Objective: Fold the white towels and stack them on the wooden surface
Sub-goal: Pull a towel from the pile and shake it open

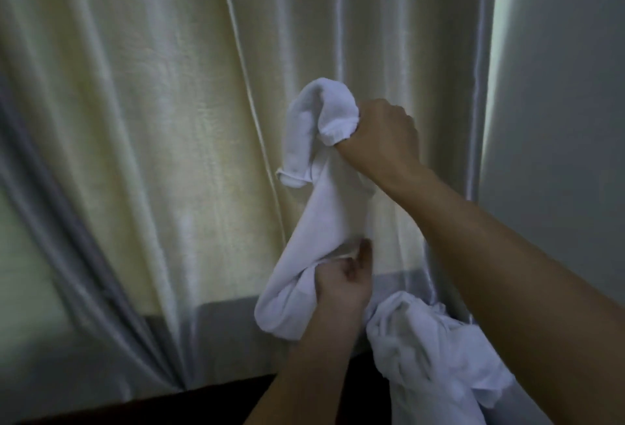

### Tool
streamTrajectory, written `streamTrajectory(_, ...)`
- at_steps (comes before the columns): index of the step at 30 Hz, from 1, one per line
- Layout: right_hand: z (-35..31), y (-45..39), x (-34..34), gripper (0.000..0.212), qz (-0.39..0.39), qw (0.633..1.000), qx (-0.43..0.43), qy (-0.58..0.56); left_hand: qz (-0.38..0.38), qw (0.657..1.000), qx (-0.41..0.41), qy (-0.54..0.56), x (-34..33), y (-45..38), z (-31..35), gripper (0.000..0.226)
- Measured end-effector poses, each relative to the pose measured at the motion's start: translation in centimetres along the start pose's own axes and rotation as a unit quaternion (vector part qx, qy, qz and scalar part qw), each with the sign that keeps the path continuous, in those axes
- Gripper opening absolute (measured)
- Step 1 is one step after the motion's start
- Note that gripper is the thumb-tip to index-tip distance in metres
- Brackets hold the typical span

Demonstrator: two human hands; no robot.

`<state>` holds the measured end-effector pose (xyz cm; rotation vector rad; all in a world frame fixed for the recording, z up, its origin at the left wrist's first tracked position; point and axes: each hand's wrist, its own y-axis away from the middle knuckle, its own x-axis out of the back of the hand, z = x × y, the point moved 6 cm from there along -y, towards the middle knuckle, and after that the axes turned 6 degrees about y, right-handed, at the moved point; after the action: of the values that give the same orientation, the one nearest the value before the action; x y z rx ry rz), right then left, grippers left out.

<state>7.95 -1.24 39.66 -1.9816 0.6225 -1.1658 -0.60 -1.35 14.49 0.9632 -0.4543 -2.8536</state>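
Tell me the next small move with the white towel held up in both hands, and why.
Probably slide the left hand along the bunched white terry towel to find a free corner, then spread it. The right hand grips the top in a fist, and the cloth hangs twisted and rumpled between the hands, so no flat edge is ready to fold. A crumpled white cloth pile waits beside.

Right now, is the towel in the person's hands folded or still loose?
Loose, not folded. The white towel hangs bunched between the raised right hand and the lower left hand, with no flat layers or squared edges.
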Motion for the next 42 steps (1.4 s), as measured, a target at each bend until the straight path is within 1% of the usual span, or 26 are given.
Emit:
streamTrajectory(1, -0.8, 0.3, -0.5, 0.034, 0.002, 1.000, 0.006, -0.006, -0.013, 0.999, 0.020, 0.026, -1.2, 1.7, 0.1, 0.075)
streamTrajectory(2, -1.7, 0.7, -1.1, 0.035, -0.002, 1.000, 0.014, -0.010, -0.020, 0.992, 0.029, 0.120, -1.2, 2.9, 1.1, 0.066)
streamTrajectory(4, -3.5, 1.2, -2.3, 0.036, -0.020, 0.999, 0.032, -0.028, -0.080, 0.980, -0.003, 0.180, -1.3, 4.0, 4.3, 0.029)
streamTrajectory(5, -4.3, 1.5, -3.0, 0.036, -0.031, 0.998, 0.040, -0.042, -0.063, 0.979, -0.015, 0.195, -0.2, 4.0, 6.6, 0.020)
streamTrajectory(7, -5.8, 2.2, -4.5, 0.033, -0.058, 0.996, 0.050, -0.052, -0.043, 0.992, -0.077, 0.091, 2.6, 5.7, 11.2, 0.021)
streamTrajectory(9, -7.4, 3.0, -6.0, 0.031, -0.094, 0.992, 0.048, -0.067, 0.000, 0.978, -0.199, -0.059, 5.8, 7.2, 15.5, 0.020)
streamTrajectory(11, -9.1, 3.9, -7.5, 0.036, -0.146, 0.981, 0.045, -0.122, 0.098, 0.909, -0.370, -0.167, 9.5, 8.9, 20.4, 0.016)
streamTrajectory(12, -10.1, 4.5, -8.2, 0.037, -0.172, 0.973, 0.051, -0.143, 0.142, 0.859, -0.434, -0.230, 11.0, 9.9, 22.3, 0.030)
streamTrajectory(13, -11.1, 5.0, -9.0, 0.038, -0.192, 0.968, 0.063, -0.150, 0.141, 0.823, -0.460, -0.302, 11.9, 10.4, 23.8, 0.047)
streamTrajectory(14, -12.0, 5.5, -9.8, 0.039, -0.208, 0.964, 0.075, -0.145, 0.098, 0.806, -0.451, -0.371, 12.5, 10.1, 24.7, 0.058)
streamTrajectory(16, -13.6, 6.1, -11.5, 0.037, -0.229, 0.962, 0.088, -0.121, -0.024, 0.798, -0.381, -0.466, 13.4, 9.2, 24.7, 0.062)
streamTrajectory(17, -14.4, 6.3, -12.1, 0.036, -0.234, 0.962, 0.093, -0.106, -0.048, 0.786, -0.368, -0.495, 14.2, 8.6, 24.7, 0.058)
streamTrajectory(20, -16.5, 6.4, -13.4, 0.038, -0.238, 0.962, 0.105, -0.085, 0.037, 0.735, -0.439, -0.516, 16.8, 7.9, 26.7, 0.029)
streamTrajectory(22, -17.7, 6.5, -13.9, 0.040, -0.248, 0.956, 0.125, -0.093, 0.065, 0.764, -0.469, -0.438, 19.0, 7.4, 28.7, 0.019)
streamTrajectory(24, -18.6, 6.7, -14.4, 0.033, -0.274, 0.948, 0.142, -0.077, 0.032, 0.822, -0.454, -0.344, 20.6, 6.7, 30.4, 0.011)
streamTrajectory(25, -18.9, 6.8, -14.7, 0.030, -0.287, 0.945, 0.140, -0.065, 0.011, 0.837, -0.448, -0.316, 21.1, 6.4, 31.0, 0.006)
streamTrajectory(29, -18.9, 6.6, -15.4, 0.022, -0.275, 0.954, 0.116, -0.014, -0.033, 0.833, -0.455, -0.314, 21.8, 5.7, 32.2, 0.016)
streamTrajectory(30, -18.7, 6.5, -15.5, 0.023, -0.260, 0.960, 0.105, 0.002, -0.049, 0.812, -0.466, -0.348, 21.8, 5.6, 32.4, 0.022)
streamTrajectory(31, -18.4, 6.3, -15.5, 0.024, -0.246, 0.964, 0.094, 0.023, -0.065, 0.769, -0.488, -0.409, 21.7, 5.8, 32.4, 0.034)
streamTrajectory(34, -17.5, 6.5, -15.5, 0.026, -0.232, 0.970, 0.063, 0.039, -0.065, 0.561, -0.517, -0.643, 21.5, 5.7, 32.0, 0.100)
streamTrajectory(35, -17.2, 6.5, -15.6, 0.026, -0.234, 0.971, 0.056, 0.013, -0.059, 0.498, -0.519, -0.693, 21.5, 5.5, 31.8, 0.113)
streamTrajectory(36, -16.9, 6.6, -15.7, 0.028, -0.238, 0.970, 0.046, -0.011, -0.060, 0.452, -0.522, -0.721, 21.6, 5.4, 31.7, 0.116)
streamTrajectory(37, -16.5, 6.6, -15.9, 0.030, -0.245, 0.968, 0.037, -0.027, -0.065, 0.425, -0.526, -0.734, 21.7, 5.3, 31.8, 0.111)
streamTrajectory(38, -16.1, 6.6, -16.0, 0.031, -0.252, 0.967, 0.027, -0.036, -0.073, 0.417, -0.528, -0.736, 21.8, 5.3, 31.9, 0.101)
streamTrajectory(39, -15.5, 6.5, -16.1, 0.030, -0.256, 0.966, 0.021, -0.038, -0.085, 0.432, -0.530, -0.725, 22.0, 5.3, 32.2, 0.087)
streamTrajectory(42, -13.5, 6.2, -16.3, 0.025, -0.264, 0.963, 0.007, -0.057, -0.107, 0.542, -0.525, -0.648, 22.5, 5.7, 34.2, 0.036)
